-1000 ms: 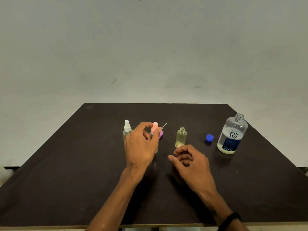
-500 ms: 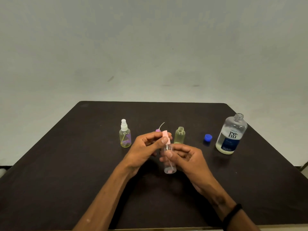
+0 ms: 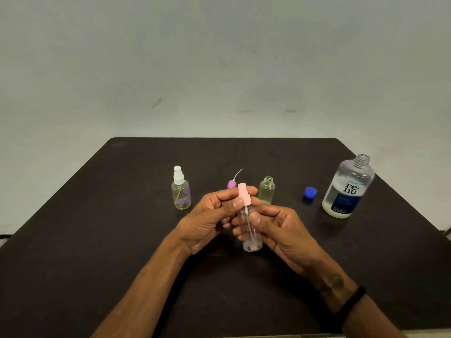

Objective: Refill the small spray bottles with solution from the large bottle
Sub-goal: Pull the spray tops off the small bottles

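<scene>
A small clear spray bottle with a pink spray head is held upright over the dark table. My right hand grips its body. My left hand pinches the pink head between thumb and fingers. Behind them stand a yellowish spray bottle with a white head and an uncapped yellowish small bottle. A purple spray head with its tube lies between them. The large open "renu" bottle stands at the right, its blue cap beside it.
A pale wall rises behind the table's far edge. A black band circles my right wrist. Bare dark tabletop stretches to the left and along the near edge.
My left hand lifted the pink-headed bottle from the row and brought it toward me. My right hand closed around its body. Both hands now hold it at the table's middle.
</scene>
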The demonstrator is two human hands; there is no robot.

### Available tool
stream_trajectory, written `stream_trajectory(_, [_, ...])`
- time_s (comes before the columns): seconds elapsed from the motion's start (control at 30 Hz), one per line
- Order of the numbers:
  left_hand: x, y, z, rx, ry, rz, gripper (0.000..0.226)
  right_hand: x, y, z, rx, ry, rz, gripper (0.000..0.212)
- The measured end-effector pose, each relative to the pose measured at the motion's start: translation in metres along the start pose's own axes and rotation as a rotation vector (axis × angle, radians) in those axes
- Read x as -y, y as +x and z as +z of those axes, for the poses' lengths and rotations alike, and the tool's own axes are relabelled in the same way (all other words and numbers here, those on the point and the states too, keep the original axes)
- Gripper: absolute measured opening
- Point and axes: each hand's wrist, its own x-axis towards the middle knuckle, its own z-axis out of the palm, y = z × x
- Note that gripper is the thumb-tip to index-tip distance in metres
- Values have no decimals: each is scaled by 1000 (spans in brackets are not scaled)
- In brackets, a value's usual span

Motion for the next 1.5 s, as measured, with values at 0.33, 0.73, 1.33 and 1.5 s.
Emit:
stream_trajectory(0.33, [5,2,6,-213,98,120,43,-2,1,-2,-175,-69,-138,36])
stream_trajectory(0.73, [4,-4,8,-136,272,127,35,-3,0,-2,-188,-134,-127,34])
stream_trajectory(1.33, [-4,-3,18,-287,187,172,34,-6,0,-5,-170,-205,-138,42])
stream_trajectory(1.5, [-13,-1,17,-380,148,232,39,-8,-2,-4,-173,-218,-143,43])
